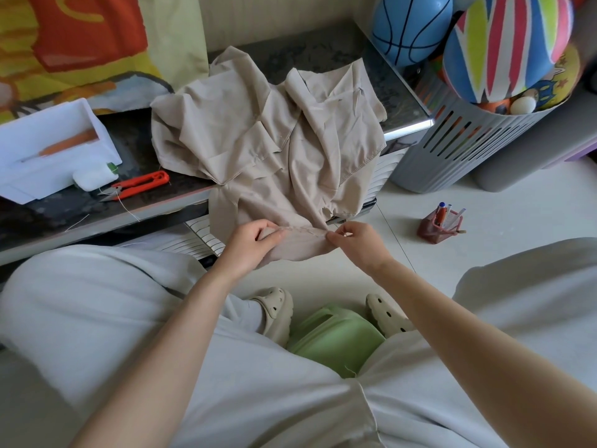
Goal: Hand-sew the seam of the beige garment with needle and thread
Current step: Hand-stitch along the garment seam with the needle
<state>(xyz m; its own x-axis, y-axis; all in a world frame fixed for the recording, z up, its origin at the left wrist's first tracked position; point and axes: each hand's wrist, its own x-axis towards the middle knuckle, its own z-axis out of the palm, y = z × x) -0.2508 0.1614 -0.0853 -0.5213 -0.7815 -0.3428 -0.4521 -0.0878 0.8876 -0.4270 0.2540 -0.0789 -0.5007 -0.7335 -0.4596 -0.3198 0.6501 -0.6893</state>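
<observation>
The beige garment lies crumpled on the dark table, its lower part hanging over the front edge. Both hands stretch a puckered seam at that hanging edge. My left hand pinches the cloth at the seam's left end. My right hand pinches its right end, fingertips tight together. A thin glint by the right fingertips may be the needle; I cannot tell for sure. No thread shows clearly at the seam.
Red thread snips, a white thread spool and a white box sit on the table's left. A grey slatted basket holds balls at right. A pen holder stands on the floor. A green stool is between my feet.
</observation>
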